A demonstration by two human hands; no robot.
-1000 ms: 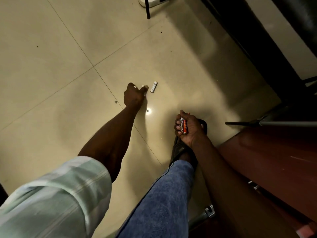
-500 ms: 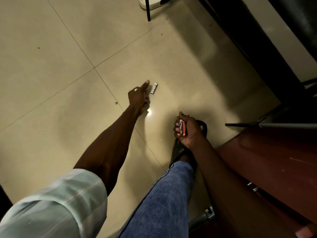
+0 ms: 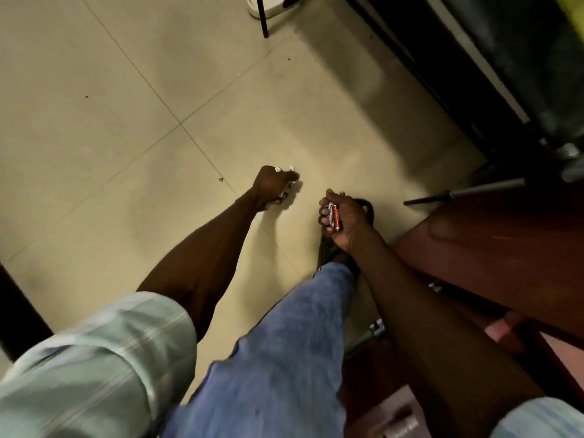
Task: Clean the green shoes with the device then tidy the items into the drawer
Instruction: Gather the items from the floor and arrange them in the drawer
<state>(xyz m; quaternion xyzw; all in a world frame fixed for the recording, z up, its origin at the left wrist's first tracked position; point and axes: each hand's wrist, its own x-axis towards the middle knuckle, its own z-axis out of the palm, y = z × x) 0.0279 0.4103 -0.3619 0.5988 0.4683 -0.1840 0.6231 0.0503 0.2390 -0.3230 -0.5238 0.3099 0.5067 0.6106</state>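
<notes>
The left hand (image 3: 272,186) is low over the tiled floor (image 3: 94,121), left of the right hand (image 3: 343,218), which holds small round batteries (image 3: 334,217) above a dark sandal (image 3: 366,207).

No lettering can be read anywhere. Print is carried on the orange-and-silver batteries (image 3: 334,216) gripped in the right hand (image 3: 343,220), but it is too blurred to be made out. Marks on the small white piece (image 3: 284,169) held in the left hand (image 3: 274,184) are equally unreadable.
</notes>
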